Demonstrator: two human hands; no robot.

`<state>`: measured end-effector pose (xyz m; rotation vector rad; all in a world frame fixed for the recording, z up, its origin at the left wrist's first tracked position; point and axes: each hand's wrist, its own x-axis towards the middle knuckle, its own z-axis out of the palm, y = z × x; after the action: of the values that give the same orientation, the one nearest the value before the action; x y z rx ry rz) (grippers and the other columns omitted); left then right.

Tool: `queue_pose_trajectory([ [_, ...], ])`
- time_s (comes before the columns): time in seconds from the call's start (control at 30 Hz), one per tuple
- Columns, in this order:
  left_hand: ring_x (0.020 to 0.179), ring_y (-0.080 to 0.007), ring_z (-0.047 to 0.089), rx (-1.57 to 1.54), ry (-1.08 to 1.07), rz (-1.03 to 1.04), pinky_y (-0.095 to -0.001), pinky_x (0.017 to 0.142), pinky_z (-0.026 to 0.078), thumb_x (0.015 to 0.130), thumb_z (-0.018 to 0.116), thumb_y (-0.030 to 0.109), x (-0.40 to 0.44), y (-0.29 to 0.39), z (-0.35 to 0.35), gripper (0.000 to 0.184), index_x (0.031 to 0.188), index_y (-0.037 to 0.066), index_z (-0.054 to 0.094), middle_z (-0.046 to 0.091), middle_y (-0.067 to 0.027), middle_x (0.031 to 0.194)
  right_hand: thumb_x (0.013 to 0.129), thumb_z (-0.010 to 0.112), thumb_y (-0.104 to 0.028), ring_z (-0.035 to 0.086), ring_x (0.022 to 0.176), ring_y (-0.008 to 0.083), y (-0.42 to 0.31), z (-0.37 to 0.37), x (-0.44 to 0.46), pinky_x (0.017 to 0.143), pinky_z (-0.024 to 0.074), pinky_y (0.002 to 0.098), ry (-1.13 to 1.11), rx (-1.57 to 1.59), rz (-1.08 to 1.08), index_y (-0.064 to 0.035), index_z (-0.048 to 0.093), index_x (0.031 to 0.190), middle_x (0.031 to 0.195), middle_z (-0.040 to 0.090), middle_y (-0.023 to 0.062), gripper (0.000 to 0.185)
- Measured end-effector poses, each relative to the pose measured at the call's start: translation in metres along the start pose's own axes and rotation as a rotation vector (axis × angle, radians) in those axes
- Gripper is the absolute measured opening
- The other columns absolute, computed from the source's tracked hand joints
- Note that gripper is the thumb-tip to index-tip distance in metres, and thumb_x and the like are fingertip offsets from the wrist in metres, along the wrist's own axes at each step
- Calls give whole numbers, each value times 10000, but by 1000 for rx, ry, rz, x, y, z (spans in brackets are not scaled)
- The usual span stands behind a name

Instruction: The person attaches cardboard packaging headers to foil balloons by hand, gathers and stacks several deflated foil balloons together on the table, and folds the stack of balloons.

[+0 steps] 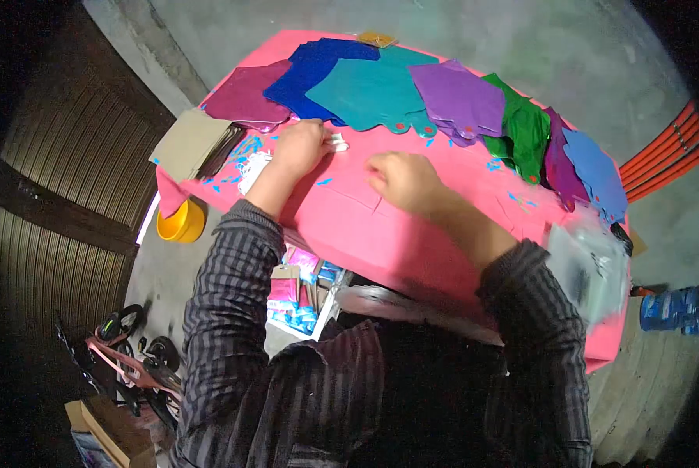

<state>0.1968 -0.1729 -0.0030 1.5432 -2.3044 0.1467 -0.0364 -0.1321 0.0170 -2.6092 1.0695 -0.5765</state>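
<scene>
My left hand (301, 148) is closed on a small white piece (336, 143) that sticks out past its fingertips, low over the pink tablecloth (341, 226). To the right, my right hand (404, 181) is curled with its fingertips pressed together. Whatever lies between them, if anything, is too small to make out. Beside my left wrist is a heap of white strips (253, 170). Small blue scraps (248, 146) are scattered around it. Beyond my hands lie stacks of flat shiny bags: dark pink (248, 93), blue (310, 74), teal (373, 90) and purple (462, 97).
Beige cards (193, 144) are stacked at the left corner. Green bags (527, 136) and light blue bags (595, 171) lie right, near clear plastic wrap (591, 265). Below the table's edge stands a box of packaged goods (291, 292). A yellow bucket (182, 222) is on the floor.
</scene>
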Motion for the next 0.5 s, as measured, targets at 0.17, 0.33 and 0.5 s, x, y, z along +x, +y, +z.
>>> queue_pose_trajectory([
  [0.17, 782, -300, 631, 106, -56, -4, -413, 676, 501, 745, 686, 224, -2, 10, -13, 207, 912, 104, 709, 641, -93, 837, 791, 596, -189, 638, 777, 322, 16, 30, 42, 678, 510, 445, 39, -173, 27, -42, 613, 917, 875, 627, 154, 194],
  [0.33, 795, -306, 628, 113, -56, -4, -418, 686, 500, 753, 676, 209, -5, 9, -10, 188, 901, 96, 700, 637, -112, 827, 813, 560, -172, 659, 693, 320, 10, 47, 66, 590, 530, 439, 177, -234, -60, -67, 635, 867, 839, 630, 151, 140],
  [0.5, 827, -327, 624, -151, -96, 74, -423, 707, 500, 784, 652, 211, -7, -3, -17, 181, 888, 64, 673, 634, -143, 860, 825, 533, -138, 666, 679, 301, 11, 52, 73, 574, 538, 415, 128, -308, -77, -67, 646, 852, 839, 633, 138, 136],
])
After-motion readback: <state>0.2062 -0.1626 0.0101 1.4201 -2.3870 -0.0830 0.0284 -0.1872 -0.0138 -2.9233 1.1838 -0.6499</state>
